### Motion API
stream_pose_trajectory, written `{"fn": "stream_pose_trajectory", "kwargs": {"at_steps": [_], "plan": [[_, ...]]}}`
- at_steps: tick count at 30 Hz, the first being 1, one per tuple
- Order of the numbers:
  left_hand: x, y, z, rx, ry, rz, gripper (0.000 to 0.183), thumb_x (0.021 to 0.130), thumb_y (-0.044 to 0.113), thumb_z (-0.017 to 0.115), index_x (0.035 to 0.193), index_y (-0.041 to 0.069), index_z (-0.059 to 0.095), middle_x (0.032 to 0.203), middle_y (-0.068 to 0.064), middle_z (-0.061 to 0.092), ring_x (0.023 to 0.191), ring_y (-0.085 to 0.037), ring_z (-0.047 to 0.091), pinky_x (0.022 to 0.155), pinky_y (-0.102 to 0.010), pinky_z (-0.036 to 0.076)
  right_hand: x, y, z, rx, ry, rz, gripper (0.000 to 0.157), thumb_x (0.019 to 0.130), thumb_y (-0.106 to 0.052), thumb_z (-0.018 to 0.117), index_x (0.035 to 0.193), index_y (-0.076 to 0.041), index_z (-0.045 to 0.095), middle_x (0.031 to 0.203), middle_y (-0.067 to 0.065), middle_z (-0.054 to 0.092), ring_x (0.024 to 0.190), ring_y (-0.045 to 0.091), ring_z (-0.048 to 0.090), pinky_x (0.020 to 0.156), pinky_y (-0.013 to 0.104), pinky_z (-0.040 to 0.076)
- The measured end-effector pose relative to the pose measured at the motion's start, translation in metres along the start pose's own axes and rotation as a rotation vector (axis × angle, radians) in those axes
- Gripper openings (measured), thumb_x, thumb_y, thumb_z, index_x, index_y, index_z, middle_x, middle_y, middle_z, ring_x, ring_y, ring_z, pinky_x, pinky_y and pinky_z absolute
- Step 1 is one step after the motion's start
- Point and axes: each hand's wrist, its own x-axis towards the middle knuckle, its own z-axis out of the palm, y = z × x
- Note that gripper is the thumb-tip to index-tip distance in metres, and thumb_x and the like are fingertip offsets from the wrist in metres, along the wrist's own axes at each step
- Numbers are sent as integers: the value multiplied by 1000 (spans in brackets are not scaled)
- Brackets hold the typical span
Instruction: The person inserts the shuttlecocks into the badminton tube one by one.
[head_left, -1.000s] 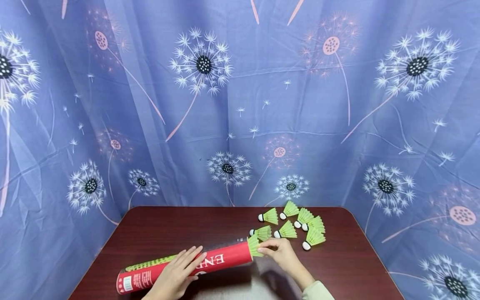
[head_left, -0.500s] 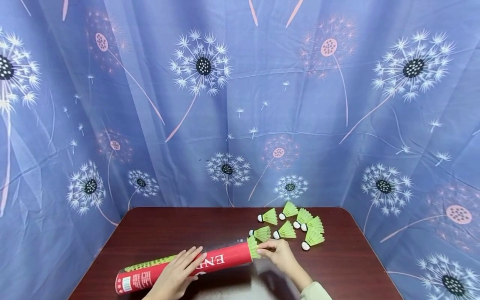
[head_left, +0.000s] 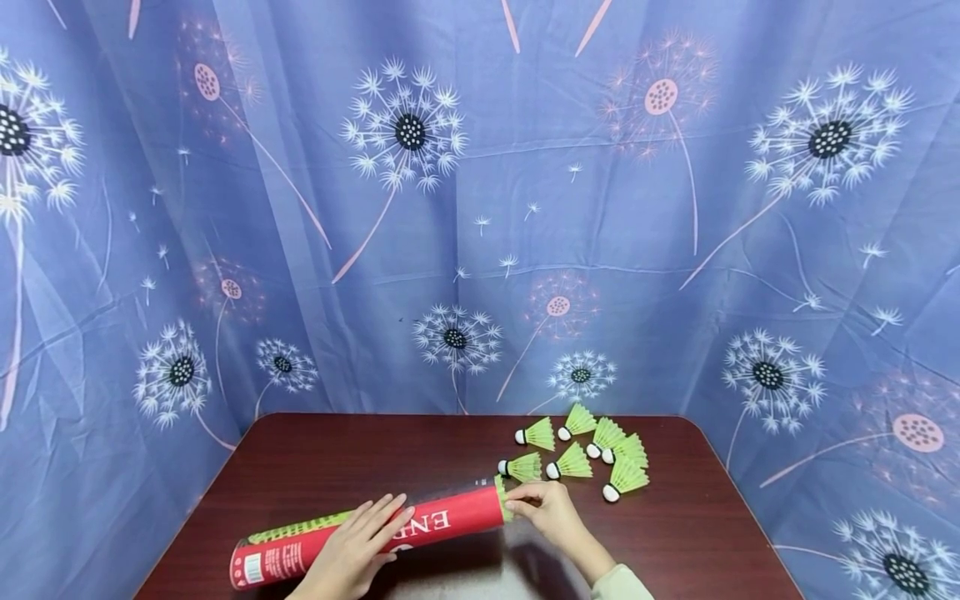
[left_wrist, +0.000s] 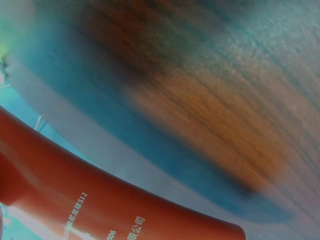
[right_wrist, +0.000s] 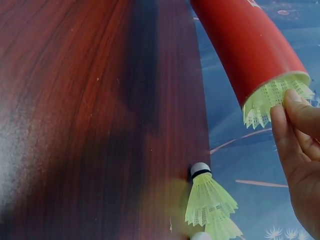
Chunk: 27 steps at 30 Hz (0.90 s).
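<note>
A red shuttlecock tube (head_left: 468,508) with white lettering slants across the front of the table, its mouth facing right. My left hand (head_left: 360,542) holds it around the middle, fingers laid over the top and thumb on the near side. Through its clear strip, green shuttlecocks (head_left: 300,527) show stacked at the left end. At the mouth, my right hand (head_left: 551,512) pinches the skirt of a yellow-green shuttlecock (right_wrist: 272,95) between thumb and fingers. Only the skirt's rim sticks out; the cork is hidden inside. The left wrist view shows the red tube wall but no fingers clearly.
Several loose yellow-green shuttlecocks (head_left: 573,461) with white corks lie at the back right of the dark red table (head_left: 352,458). The closest one (head_left: 521,467) is just behind the tube's mouth. A blue dandelion-print curtain (head_left: 480,208) hangs behind the table.
My right hand has moved a little left, and the shuttlecock in its fingers has slid deeper into the tube, so less skirt shows. The left hand keeps its hold on the tube.
</note>
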Motion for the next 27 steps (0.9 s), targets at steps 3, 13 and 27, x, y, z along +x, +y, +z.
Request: {"fn": "stream_pose_trajectory", "kwargs": {"at_steps": [3, 13, 27], "plan": [[1, 0, -1, -5, -6, -4, 56, 101, 44, 34, 142, 7, 47, 139, -15, 51, 119, -35, 54, 115, -31, 22, 2, -14, -1, -9, 0, -28, 6, 75, 11, 72, 81, 10, 72, 76, 21, 68, 64, 11, 63, 54, 25, 54], [2, 2, -3, -3, -7, -8, 57, 101, 44, 33, 142, 8, 47, 139, -15, 51, 121, -32, 53, 116, -29, 19, 4, -25, -1, 32, -23, 26, 6, 77, 13, 70, 82, 10, 72, 78, 21, 69, 65, 12, 65, 56, 26, 56], [1, 1, -3, -21, -20, -8, 63, 89, 35, 67, 142, 8, 47, 139, -15, 52, 121, -32, 53, 117, -27, 17, 5, 9, 13, -73, 17, -80, 9, 73, 6, 77, 78, -1, 76, 77, 8, 71, 73, 14, 65, 65, 22, 53]]}}
